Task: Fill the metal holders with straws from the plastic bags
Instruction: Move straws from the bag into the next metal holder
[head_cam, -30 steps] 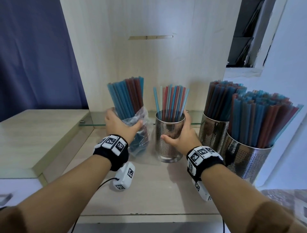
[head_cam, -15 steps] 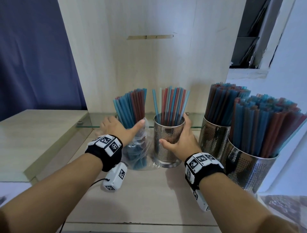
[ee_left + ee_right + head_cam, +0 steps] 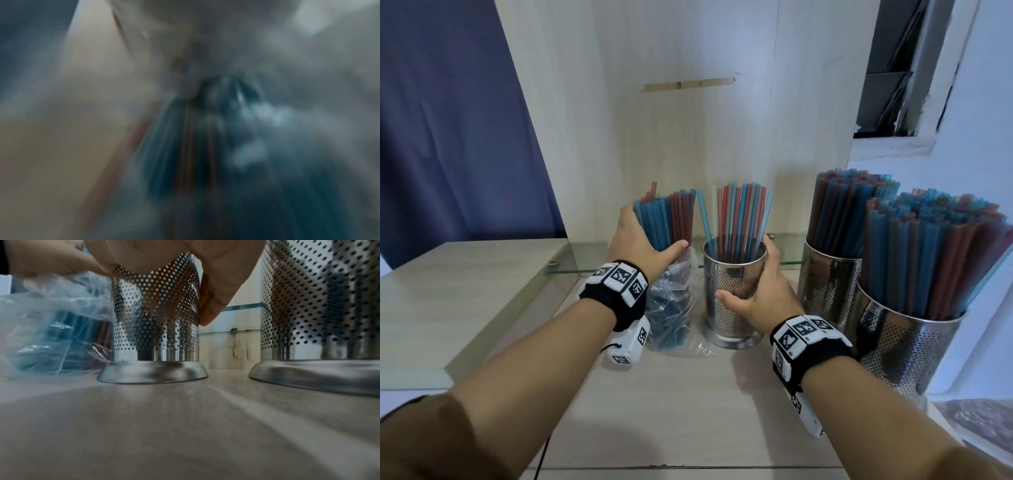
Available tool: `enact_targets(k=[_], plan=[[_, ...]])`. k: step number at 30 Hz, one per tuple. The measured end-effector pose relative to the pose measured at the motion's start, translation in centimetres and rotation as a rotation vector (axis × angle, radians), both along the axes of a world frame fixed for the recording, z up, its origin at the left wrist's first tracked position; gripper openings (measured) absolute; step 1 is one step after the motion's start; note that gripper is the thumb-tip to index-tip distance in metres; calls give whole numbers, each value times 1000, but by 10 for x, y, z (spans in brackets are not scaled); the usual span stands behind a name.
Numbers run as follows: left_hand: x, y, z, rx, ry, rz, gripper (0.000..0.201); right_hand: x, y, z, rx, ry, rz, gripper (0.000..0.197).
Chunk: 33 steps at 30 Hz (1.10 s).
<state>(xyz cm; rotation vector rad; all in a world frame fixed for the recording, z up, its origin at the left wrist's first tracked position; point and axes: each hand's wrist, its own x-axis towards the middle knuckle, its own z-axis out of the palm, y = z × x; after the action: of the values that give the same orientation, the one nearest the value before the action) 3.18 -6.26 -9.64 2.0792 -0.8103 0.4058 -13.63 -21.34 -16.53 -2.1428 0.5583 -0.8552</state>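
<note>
A clear plastic bag [image 3: 671, 308] with blue and red straws [image 3: 666, 219] stands upright on the wooden shelf. My left hand [image 3: 640, 240] grips the straw bundle above the bag's mouth. Right beside it stands a perforated metal holder [image 3: 732, 301] [image 3: 156, 324], loosely filled with mixed straws [image 3: 736, 216]. My right hand [image 3: 760, 291] is wrapped round this holder, thumb in front, fingers [image 3: 216, 301] behind. The left wrist view is a blur of blue straws [image 3: 180, 146].
Two larger metal holders [image 3: 825, 287] [image 3: 904, 346], packed full of straws, stand to the right; one base shows [image 3: 318, 374]. A wooden back panel [image 3: 688, 137] rises behind, with a glass ledge [image 3: 787, 260] low on it. A raised wooden step [image 3: 465, 274] lies left.
My left hand has slid up from the bag's mouth to higher on the straw bundle, and the straws have risen out of the bag. The right hand stays on the holder.
</note>
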Motion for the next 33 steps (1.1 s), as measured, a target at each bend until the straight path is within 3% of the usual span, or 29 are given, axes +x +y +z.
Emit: enact_targets(k=[4,7,11,16,19,33], plan=[[-6,-1,-15,257,4,88,109,0,0,0,-2,-12,7,125],[-4,3,-16,237,87,137,110,1,0,0,-10,-14,10,126],[15,6,-4,181,145,82,115,2,-1,-1,-16,-10,9,126],[19,10,13,83,253,1,68,2,-1,-1,-18,5,7,125],[21,9,14,130,248,20,53,1,-2,-1,-29,7,4,124],[17,8,20,-18,156,16,31,-1,0,1,-28,16,-1,124]])
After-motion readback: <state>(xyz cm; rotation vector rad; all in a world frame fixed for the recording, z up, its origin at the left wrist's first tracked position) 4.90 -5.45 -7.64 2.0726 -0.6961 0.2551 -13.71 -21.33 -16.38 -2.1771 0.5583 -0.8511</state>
